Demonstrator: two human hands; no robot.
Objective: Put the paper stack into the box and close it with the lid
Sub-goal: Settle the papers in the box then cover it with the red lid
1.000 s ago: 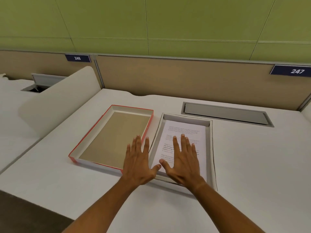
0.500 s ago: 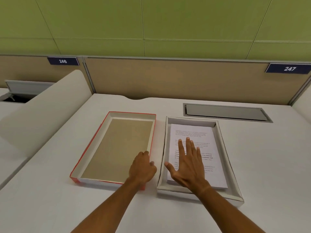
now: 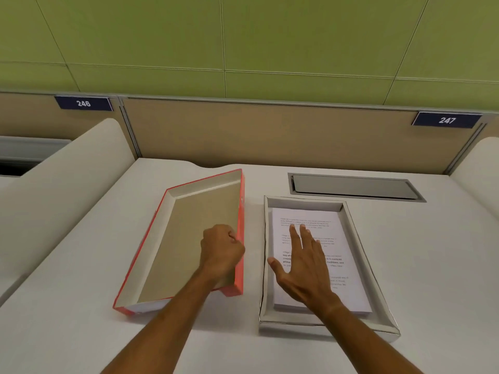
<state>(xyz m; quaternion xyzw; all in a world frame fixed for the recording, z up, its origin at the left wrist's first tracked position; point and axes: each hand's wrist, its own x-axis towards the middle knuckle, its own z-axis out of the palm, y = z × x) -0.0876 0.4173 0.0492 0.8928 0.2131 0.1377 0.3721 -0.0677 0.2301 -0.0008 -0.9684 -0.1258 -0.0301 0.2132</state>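
My left hand [image 3: 222,249] clenches the lid's [image 3: 189,238] right wall, tilting it up. Right hand [image 3: 305,268] flat, released, on the paper stack [image 3: 348,282] inside the box [image 3: 378,282], right of lid. Lid looks light, stiff; grip long walls.

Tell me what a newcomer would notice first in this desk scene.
The red-edged lid at left centre, tipped up along its right side where the left hand grips its wall. Right of it, the white box holds the printed paper stack, with the right hand spread flat on top. Number plates 246 and 247 mark the partition behind.
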